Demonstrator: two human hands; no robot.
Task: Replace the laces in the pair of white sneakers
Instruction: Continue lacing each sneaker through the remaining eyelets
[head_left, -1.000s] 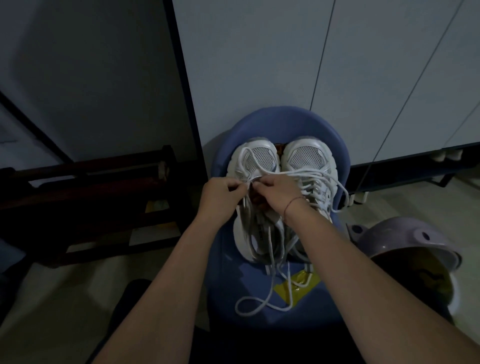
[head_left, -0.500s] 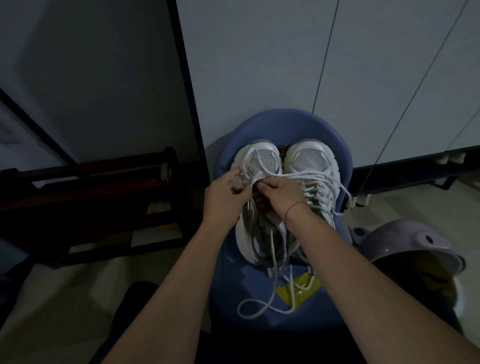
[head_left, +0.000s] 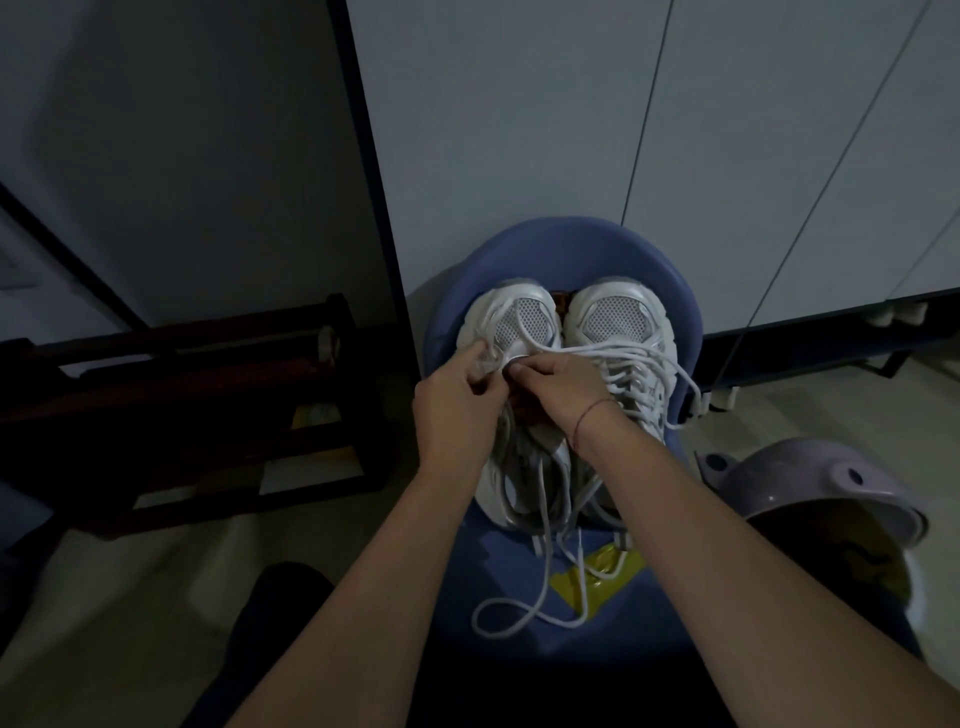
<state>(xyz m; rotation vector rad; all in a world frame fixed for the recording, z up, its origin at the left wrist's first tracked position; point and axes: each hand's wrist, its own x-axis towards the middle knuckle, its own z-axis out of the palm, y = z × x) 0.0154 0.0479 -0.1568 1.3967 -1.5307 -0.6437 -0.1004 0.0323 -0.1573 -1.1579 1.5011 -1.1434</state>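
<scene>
White mesh and rubber up front: the left sneaker (head_left: 511, 332) and the right sneaker (head_left: 618, 317) sit side by side on the seat of a blue plastic chair (head_left: 670, 519), touching each other, toes pointing away at the chair's curved back. Both hands are working on the left one, just behind the toe mesh. The left hand (head_left: 457, 410) has its fingers curled in and is pinching the white lace (head_left: 543, 519), with its thumb lying against the outer side of the toe. The right hand (head_left: 558, 387) meets it fingertip to fingertip and pinches the same lace from the other side; a thin red string bracelet (head_left: 589, 415) sits on that wrist. Loose lengths of that lace run back over the heel and trail onto the seat in a big loop near the front edge. Part of it crosses a crumpled yellow scrap (head_left: 597, 579), can't tell what that is. The right sneaker looks laced up, with its ends drooping over the right rim of the chair. White cabinet doors (head_left: 519, 130) stand right behind the chair. A lavender plastic tub (head_left: 810, 483) sits just to the right on the pale floor (head_left: 130, 571), and a dark wooden rack (head_left: 182, 374) is off to the left in shadow.
</scene>
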